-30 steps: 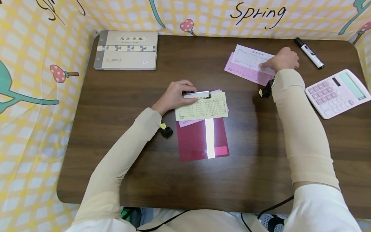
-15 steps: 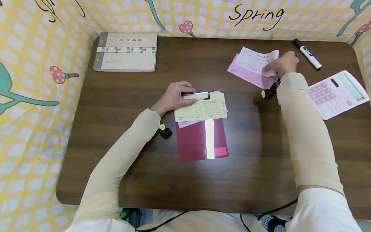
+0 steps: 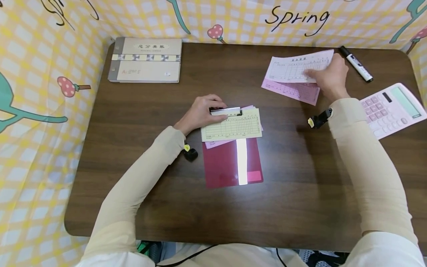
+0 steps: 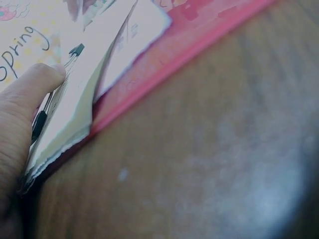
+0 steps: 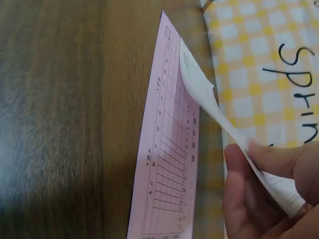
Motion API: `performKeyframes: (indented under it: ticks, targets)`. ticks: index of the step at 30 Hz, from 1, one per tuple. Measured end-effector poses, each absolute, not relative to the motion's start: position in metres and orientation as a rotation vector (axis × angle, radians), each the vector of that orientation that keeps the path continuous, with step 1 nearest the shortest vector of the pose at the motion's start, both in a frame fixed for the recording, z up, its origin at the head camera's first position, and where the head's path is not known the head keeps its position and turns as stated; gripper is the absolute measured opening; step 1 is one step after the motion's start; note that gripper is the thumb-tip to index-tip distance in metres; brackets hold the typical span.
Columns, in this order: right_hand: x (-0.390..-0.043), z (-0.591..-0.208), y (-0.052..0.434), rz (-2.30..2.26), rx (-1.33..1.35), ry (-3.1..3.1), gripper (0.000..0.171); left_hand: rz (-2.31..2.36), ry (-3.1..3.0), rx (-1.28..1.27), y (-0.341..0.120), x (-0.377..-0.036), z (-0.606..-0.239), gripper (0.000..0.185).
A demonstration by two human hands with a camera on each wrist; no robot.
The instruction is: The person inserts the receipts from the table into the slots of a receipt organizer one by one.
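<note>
My right hand (image 3: pixel 331 76) pinches a white printed form (image 3: pixel 297 68) by its right end, thumb on top and fingers beneath. In the right wrist view that form (image 5: pixel 199 89) curves upward, lifted off a pink form (image 5: pixel 167 134) lying on the table. My left hand (image 3: pixel 203 111) grips the metal clip (image 3: pixel 230 110) at the top of a red clipboard (image 3: pixel 220 163). Under the clip sit a pale green form (image 3: pixel 233 126) and a light purple slip (image 3: pixel 217 143) that peeks out below it. The left thumb (image 4: pixel 45 77) presses near the clip in the left wrist view.
A grey ledger book (image 3: pixel 145 61) lies at the back left of the brown table (image 3: pixel 150 207). To the right are a black-capped marker (image 3: pixel 356 65) and a pink calculator (image 3: pixel 393 107), partly behind the right sleeve. A checked cloth (image 3: pixel 40 148) stands around the back and left.
My right hand has taken up the white form by its right end, raising it off the pink form and shifting it slightly right. The left hand stays on the clip.
</note>
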State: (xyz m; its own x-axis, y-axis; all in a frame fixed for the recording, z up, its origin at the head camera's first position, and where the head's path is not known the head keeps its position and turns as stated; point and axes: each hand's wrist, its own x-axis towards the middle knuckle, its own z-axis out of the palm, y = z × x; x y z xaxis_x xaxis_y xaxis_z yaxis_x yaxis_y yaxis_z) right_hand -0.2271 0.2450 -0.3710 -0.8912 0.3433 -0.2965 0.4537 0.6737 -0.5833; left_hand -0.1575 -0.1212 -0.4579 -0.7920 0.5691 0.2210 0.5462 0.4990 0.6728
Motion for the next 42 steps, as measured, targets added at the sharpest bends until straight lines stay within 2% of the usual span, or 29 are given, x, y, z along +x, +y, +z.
performKeyframes:
  ticks: [3, 6, 13, 15, 20, 22, 25, 27, 35, 42]
  targets:
    - [-0.223, -0.368, 0.245, -1.055, 0.639, 2.759, 0.057, 1.193, 2.698, 1.007, -0.12, -0.158, -0.458, 0.036]
    - [-0.216, -0.366, 0.247, -1.084, 0.649, 2.756, 0.049, 1.194, 2.695, 1.008, -0.119, -0.158, -0.46, 0.036]
    - [-0.192, -0.363, 0.254, -0.946, 0.568, 2.839, 0.05, 1.198, 2.694, 1.003, -0.118, -0.156, -0.459, 0.036]
    - [-0.186, -0.363, 0.256, -1.018, 0.542, 2.859, 0.055, 1.189, 2.702, 0.995, -0.118, -0.156, -0.459, 0.037]
    - [-0.162, -0.359, 0.257, -1.519, 0.349, 2.766, 0.08, 1.189, 2.692, 1.012, -0.118, -0.156, -0.46, 0.039]
    - [-0.149, -0.356, 0.253, -1.648, 0.242, 2.708, 0.07, 1.206, 2.691, 1.039, -0.117, -0.156, -0.46, 0.038]
    - [-0.129, -0.352, 0.246, -1.681, 0.096, 2.698, 0.04, 1.238, 2.702, 1.072, -0.117, -0.156, -0.46, 0.035]
    - [-0.118, -0.353, 0.242, -1.698, 0.051, 2.672, 0.029, 1.261, 2.708, 1.092, -0.117, -0.156, -0.46, 0.034]
    - [-0.075, -0.354, 0.219, -1.504, 0.011, 2.823, 0.027, 1.272, 2.728, 1.179, -0.117, -0.153, -0.458, 0.029]
    - [-0.043, -0.333, 0.189, -1.534, -0.298, 2.862, 0.025, 1.222, 2.749, 1.168, -0.116, -0.151, -0.455, 0.03]
